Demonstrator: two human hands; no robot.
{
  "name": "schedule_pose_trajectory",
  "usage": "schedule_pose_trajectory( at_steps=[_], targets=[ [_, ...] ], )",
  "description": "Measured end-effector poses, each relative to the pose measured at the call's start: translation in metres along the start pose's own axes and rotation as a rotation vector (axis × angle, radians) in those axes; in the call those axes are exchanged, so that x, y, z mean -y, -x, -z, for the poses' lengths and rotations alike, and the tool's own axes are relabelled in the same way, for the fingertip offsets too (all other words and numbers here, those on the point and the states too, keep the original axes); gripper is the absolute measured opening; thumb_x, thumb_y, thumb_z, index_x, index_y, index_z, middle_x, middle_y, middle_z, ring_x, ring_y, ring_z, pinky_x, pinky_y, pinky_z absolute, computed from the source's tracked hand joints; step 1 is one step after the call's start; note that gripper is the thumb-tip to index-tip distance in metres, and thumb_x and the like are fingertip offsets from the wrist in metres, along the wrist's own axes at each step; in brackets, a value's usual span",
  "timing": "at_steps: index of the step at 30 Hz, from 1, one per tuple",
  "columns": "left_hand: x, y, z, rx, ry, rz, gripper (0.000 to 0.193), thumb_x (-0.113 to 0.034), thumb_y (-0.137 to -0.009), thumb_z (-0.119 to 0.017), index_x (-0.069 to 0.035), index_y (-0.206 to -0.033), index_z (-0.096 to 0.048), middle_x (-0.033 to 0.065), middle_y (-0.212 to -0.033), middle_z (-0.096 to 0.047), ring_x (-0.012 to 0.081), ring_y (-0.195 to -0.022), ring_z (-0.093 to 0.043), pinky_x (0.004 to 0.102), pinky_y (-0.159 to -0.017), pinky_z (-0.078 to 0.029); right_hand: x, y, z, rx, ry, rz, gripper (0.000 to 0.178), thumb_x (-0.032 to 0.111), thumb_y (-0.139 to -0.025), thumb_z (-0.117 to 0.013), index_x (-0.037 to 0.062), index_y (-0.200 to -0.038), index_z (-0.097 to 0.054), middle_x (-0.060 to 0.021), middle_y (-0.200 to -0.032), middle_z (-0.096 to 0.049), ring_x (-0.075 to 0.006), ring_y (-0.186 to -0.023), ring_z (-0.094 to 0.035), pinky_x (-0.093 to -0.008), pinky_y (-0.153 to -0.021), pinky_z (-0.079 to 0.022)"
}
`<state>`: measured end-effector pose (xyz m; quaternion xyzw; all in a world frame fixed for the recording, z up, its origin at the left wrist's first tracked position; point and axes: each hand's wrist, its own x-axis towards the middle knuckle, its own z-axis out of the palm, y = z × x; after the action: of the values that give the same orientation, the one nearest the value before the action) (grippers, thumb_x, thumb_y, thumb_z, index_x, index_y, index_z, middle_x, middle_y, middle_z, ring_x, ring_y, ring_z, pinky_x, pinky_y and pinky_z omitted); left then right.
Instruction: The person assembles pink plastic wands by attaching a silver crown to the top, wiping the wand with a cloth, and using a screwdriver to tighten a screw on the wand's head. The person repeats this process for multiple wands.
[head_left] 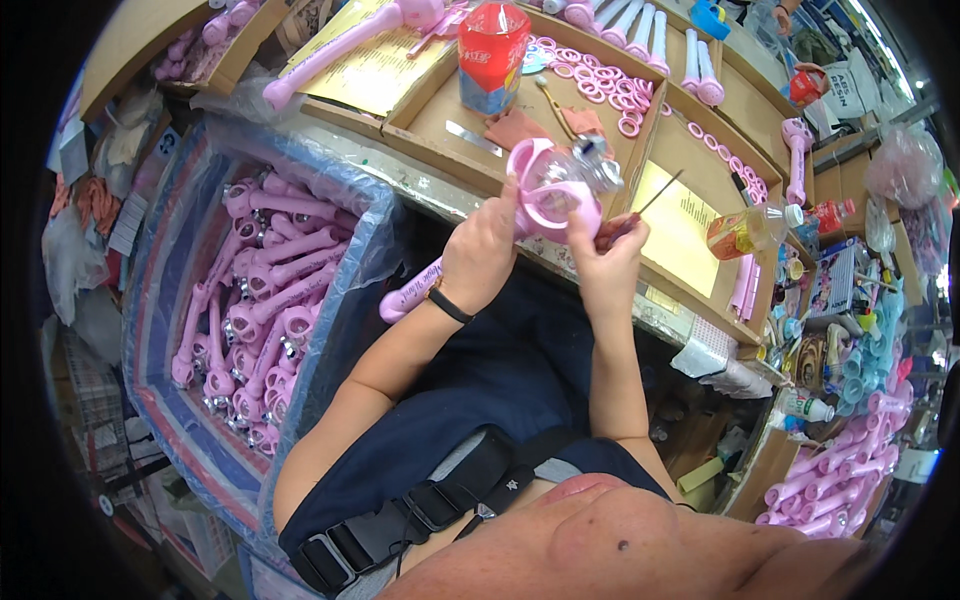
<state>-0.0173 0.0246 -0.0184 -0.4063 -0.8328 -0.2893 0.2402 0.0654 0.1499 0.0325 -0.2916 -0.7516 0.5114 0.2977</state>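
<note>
My left hand (482,255) is closed round a pink toy wand (578,212), whose head has open oval frames. The wand tilts, its handle running down to the left behind my left wrist. A clear, shiny part with silver pieces (595,168) shows at the far side of the head. My right hand (608,262) has its thumb against the wand's head. Its fingers are wrapped round a screwdriver-like tool (660,192) with a thin dark shaft pointing up and right. Most of the tool's handle is hidden by the fingers.
At left, a plastic-lined bin (160,330) holds many pink wands. Cardboard trays (430,130) on the bench carry pink rings (600,85), a red-wrapped bottle (493,55), a brush (555,105) and a drink bottle (745,232). More pink handles (840,470) lie at right.
</note>
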Motion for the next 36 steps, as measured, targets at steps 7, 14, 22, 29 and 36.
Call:
schedule_pose_trajectory(
  at_steps=[7,14,22,29,36],
  targets=[
    [0.003,0.0,0.002,0.062,0.263,0.213,0.098,-0.004,-0.064,-0.067,0.002,-0.143,-0.011,0.0196,-0.096,-0.056,0.0387,-0.078,-0.059,0.0433,-0.065,-0.05,-0.027,0.038,-0.018,0.202,-0.428,-0.011,0.046,0.009,-0.078,-0.073,0.003,-0.097,-0.032,-0.0099,-0.089,-0.051,-0.0137,-0.079,-0.055,-0.0255,-0.074,-0.047],
    [0.008,-0.011,0.017,0.148,1.525,0.442,0.071,-0.044,-0.08,-0.066,0.003,-0.127,-0.038,0.0125,-0.105,-0.058,0.0202,-0.084,-0.061,0.0314,-0.077,-0.049,-0.067,0.08,-0.021,0.37,-0.416,0.195,0.057,0.005,-0.07,-0.077,0.0073,-0.098,-0.027,-0.0194,-0.117,-0.047,-0.0209,-0.1,-0.048,-0.0363,-0.09,-0.041],
    [0.01,-0.036,0.028,-0.208,1.793,0.6,0.11,-0.091,-0.062,-0.03,0.003,-0.115,-0.05,0.0154,-0.094,-0.061,0.0218,-0.074,-0.061,0.0339,-0.065,-0.052,-0.083,0.113,-0.019,0.481,-0.356,0.106,0.055,0.003,-0.072,-0.075,0.0069,-0.095,-0.026,-0.0172,-0.101,-0.051,-0.0169,-0.09,-0.053,-0.0293,-0.079,-0.045],
    [-0.003,-0.004,0.018,0.127,1.892,0.593,0.044,-0.013,-0.077,-0.065,-0.001,-0.114,-0.044,0.0134,-0.102,-0.055,0.0193,-0.072,-0.059,0.034,-0.062,-0.052,-0.087,0.114,-0.017,0.412,-0.316,0.136,0.054,0.003,-0.071,-0.076,0.008,-0.095,-0.027,-0.014,-0.099,-0.048,-0.016,-0.088,-0.051,-0.0287,-0.078,-0.045],
    [-0.002,0.004,0.008,0.139,1.943,0.641,0.045,-0.004,-0.075,-0.063,-0.005,-0.114,-0.04,0.0088,-0.092,-0.053,0.0171,-0.071,-0.058,0.0317,-0.06,-0.051,-0.085,0.117,-0.015,0.399,-0.288,0.103,0.055,0.008,-0.07,-0.077,0.0077,-0.095,-0.028,-0.0121,-0.097,-0.046,-0.0151,-0.086,-0.048,-0.0278,-0.078,-0.043]
  ],
)
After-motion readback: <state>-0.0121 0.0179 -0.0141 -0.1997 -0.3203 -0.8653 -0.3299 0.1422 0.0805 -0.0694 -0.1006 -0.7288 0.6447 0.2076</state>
